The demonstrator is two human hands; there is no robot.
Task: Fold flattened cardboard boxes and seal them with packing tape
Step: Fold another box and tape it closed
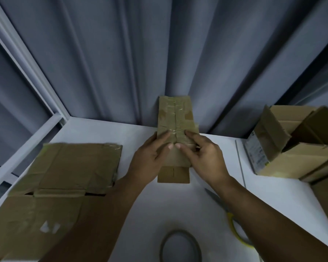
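At centre of a white bench (95, 133), a narrow flattened cardboard box (175, 118) lies lengthwise, far end up against grey curtains (159, 53). Clear tape runs along its middle seam. Both hands press on the box's near half: left hand (150, 157) w/ fingers spread flat on the left side, thumb tip at the seam; right hand (204, 157) w/ fingers loosely curled, index & thumb tips touching the cardboard beside the seam. Neither hand is gripping; fingers rest on the surface. Thumbs nearly meet. Left of the box, well apart, a larger flattened carton (68, 167) w/ old tape lies on more flat cardboard. Near edge, centre: roll of packing tape (180, 246), partly cut off. Scissors w/ yellow handles (233, 222) lie by the right forearm. Far right: opened cardboard boxes (292, 142), flaps up, one w/ a printed label.
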